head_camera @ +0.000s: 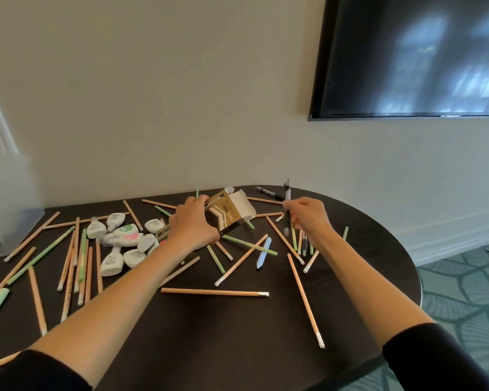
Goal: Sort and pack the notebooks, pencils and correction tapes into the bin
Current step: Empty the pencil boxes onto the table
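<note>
My left hand (pixel 194 224) grips a brown and gold pencil box (pixel 227 213) with its white end flap open, held just above the dark table (pixel 209 334). My right hand (pixel 308 215) pinches a black and grey pen (pixel 287 204) upright, just right of the box. Several tan and green pencils (pixel 215 292) lie scattered over the table. A cluster of white correction tapes (pixel 124 241) sits left of my left hand. No notebook is in view.
A clear plastic bin (pixel 9 210), blurred, stands at the table's far left edge. A black marker (pixel 268 193) lies near the back edge. A pale blue stick (pixel 264 252) lies mid-table. A wall screen (pixel 412 57) hangs at upper right. Patterned carpet (pixel 463 292) lies to the right.
</note>
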Tool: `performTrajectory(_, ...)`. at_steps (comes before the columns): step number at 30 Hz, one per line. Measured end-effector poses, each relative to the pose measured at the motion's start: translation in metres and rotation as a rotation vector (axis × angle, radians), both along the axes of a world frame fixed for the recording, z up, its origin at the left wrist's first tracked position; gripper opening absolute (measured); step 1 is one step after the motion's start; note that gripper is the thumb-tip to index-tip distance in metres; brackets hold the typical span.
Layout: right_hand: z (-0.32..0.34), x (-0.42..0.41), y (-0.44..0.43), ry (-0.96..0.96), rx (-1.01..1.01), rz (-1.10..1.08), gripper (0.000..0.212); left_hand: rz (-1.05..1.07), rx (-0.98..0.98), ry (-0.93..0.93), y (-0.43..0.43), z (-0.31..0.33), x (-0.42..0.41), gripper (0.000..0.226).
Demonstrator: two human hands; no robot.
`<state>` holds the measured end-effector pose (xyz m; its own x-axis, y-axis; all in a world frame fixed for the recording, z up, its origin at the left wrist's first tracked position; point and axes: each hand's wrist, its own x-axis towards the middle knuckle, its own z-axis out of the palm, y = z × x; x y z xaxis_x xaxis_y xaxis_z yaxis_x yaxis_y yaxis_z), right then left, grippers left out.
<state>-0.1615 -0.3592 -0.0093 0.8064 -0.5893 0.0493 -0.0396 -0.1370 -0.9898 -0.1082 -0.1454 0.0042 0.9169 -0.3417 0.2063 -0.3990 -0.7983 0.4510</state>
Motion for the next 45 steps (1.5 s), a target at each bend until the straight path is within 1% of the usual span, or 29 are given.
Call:
performTrajectory(1,0.008,0.004,0.011,-0.088,0.095,0.073,0.007,-0.001,0.006,0.013,0.003,0.001,0.003,0.082)
performTrajectory(3,0.024,0.01,0.032,-0.213,0.213,0.158,0.007,-0.014,0.011,0.048,0.011,0.004,0.007,0.085)
performTrajectory(6,0.036,0.022,0.056,-0.259,0.257,0.185,0.013,-0.053,-0.034,0.104,0.022,0.006,0.01,0.086)
performTrajectory(9,0.034,0.032,0.077,-0.219,0.206,0.233,0.014,-0.066,-0.101,0.118,0.035,0.007,0.011,0.085)
performTrajectory(11,0.029,0.038,0.091,-0.171,0.159,0.289,0.011,-0.066,-0.113,0.101,0.043,0.008,0.013,0.084)
performTrajectory(15,0.034,0.043,0.108,0.021,0.017,0.468,0.007,-0.042,-0.116,0.078,0.059,0.009,0.018,0.083)
performTrajectory(17,0.038,0.043,0.111,0.074,0.015,0.512,0.013,-0.025,-0.12,0.083,0.066,0.007,0.019,0.082)
performTrajectory(19,0.041,0.044,0.112,0.031,0.093,0.48,0.013,-0.015,-0.123,0.086,0.071,0.006,0.021,0.083)
performTrajectory(22,0.043,0.046,0.11,-0.114,0.247,0.331,0.007,-0.021,-0.148,0.104,0.076,0.006,0.023,0.081)
performTrajectory(24,0.041,0.047,0.109,-0.154,0.259,0.332,0.009,-0.012,-0.158,0.103,0.078,0.006,0.023,0.081)
performTrajectory(26,0.04,0.045,0.111,-0.114,0.177,0.406,0.01,-0.003,-0.155,0.085,0.079,0.006,0.024,0.08)
performTrajectory(30,0.041,0.046,0.12,0.069,-0.174,0.517,0.017,-0.028,-0.132,0.03,0.077,0.005,0.023,0.077)
performTrajectory(32,0.041,0.049,0.124,0.146,-0.251,0.527,0.022,-0.039,-0.121,0.004,0.077,0.005,0.023,0.076)
performTrajectory(34,0.04,0.05,0.125,0.141,-0.247,0.552,0.022,-0.037,-0.113,-0.002,0.079,0.005,0.024,0.077)
performTrajectory(37,0.037,0.047,0.119,0.032,-0.16,0.566,0.009,-0.011,-0.101,-0.005,0.083,0.004,0.026,0.078)
performTrajectory(39,0.034,0.045,0.117,0.032,-0.206,0.555,0.007,-0.009,-0.104,-0.009,0.083,0.004,0.026,0.078)
performTrajectory(41,0.032,0.045,0.118,0.044,-0.264,0.543,0.01,-0.024,-0.106,-0.016,0.08,0.005,0.025,0.079)
performTrajectory(45,0.029,0.045,0.117,0.037,-0.265,0.532,0.012,-0.043,-0.094,-0.039,0.07,0.007,0.022,0.08)
